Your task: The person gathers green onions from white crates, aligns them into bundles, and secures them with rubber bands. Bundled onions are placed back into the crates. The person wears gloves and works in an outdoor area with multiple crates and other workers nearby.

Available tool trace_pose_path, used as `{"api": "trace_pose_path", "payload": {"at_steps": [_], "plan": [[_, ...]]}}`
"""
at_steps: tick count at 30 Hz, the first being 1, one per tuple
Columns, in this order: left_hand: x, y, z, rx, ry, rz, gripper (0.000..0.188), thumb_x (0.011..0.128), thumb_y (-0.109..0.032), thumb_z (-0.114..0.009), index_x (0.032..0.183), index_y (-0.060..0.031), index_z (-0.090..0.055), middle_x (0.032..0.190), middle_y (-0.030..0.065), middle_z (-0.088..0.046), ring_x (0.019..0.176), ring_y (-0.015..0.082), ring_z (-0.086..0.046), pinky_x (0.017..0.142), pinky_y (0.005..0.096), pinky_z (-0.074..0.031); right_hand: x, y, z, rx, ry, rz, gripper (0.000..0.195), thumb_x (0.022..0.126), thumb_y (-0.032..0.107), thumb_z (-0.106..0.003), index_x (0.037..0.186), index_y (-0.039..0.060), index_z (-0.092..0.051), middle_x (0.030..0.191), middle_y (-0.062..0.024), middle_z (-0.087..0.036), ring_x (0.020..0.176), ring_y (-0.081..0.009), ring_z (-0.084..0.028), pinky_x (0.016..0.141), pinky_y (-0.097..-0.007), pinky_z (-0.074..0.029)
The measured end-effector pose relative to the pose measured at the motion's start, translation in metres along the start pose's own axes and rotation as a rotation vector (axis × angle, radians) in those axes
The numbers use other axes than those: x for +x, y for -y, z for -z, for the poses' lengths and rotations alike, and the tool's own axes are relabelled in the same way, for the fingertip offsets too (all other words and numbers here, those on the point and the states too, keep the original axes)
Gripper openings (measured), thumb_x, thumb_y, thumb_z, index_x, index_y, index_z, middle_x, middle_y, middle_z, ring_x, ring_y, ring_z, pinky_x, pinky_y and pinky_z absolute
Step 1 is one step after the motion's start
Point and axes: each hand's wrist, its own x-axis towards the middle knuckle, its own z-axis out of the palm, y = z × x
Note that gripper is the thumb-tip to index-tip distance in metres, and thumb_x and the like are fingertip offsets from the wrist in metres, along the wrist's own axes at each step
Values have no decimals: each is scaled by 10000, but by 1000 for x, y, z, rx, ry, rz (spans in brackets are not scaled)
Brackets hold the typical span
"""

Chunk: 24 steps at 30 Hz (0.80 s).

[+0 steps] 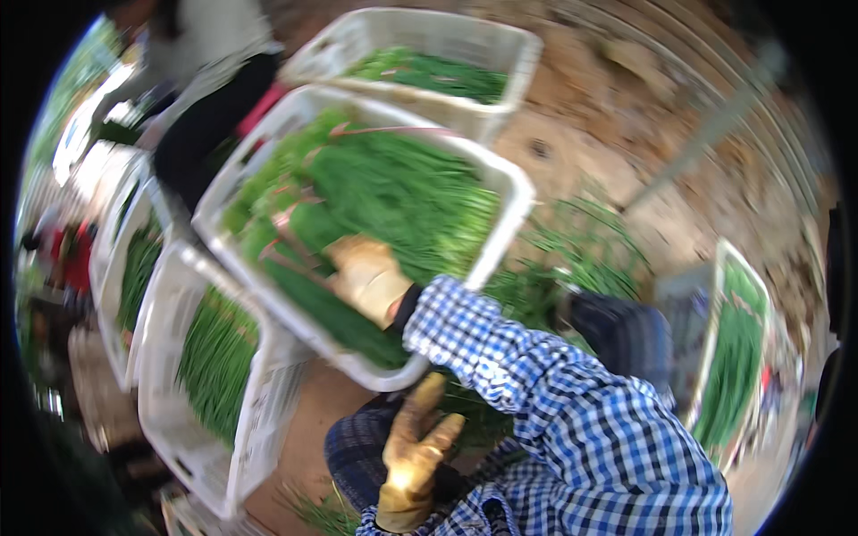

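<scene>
A large white plastic crate point(506, 181) before me holds layered bundles of long thin green stalks point(395, 187), some tied with pinkish bands. My right hand point(369, 278), in a yellowish work glove with a checked sleeve, lies on the bundles near the crate's lower side; its fingers are blurred and partly hidden, so any grip is unclear. Below the crate's near corner, above my knee, my left hand point(415, 455) is raised in a stained yellow glove, fingers spread, with nothing in it.
More white crates with green stalks stand behind point(516, 60), at the left point(154, 375) and at the right point(720, 321). Loose stalks point(576, 248) lie on the dirt floor to the right. A person in dark trousers point(201, 127) is close at the upper left. A pole point(697, 134) slants at the upper right.
</scene>
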Motion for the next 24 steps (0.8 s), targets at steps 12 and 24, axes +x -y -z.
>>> {"api": "trace_pose_path", "payload": {"at_steps": [12,24], "plan": [[74,57,-27,536,146,173,507,908,-194,-640,1348,8,-487,1256,135,-619,1102,228,-623,862,313,-513,-482,-218,268,-137,-947,-910,571,782,161,-732,1312,69,-540,1253,-200,-593,1104,-356,-602,944,-384,-499],[76,108,-84,699,137,422,442,865,-101,-706,1269,4,-560,1178,141,-653,988,222,-656,778,296,-555,-695,-209,223,231,-262,-1476,1186,599,497,-857,1512,65,-235,1330,-261,-535,1221,-371,-534,1014,-385,-435]]}}
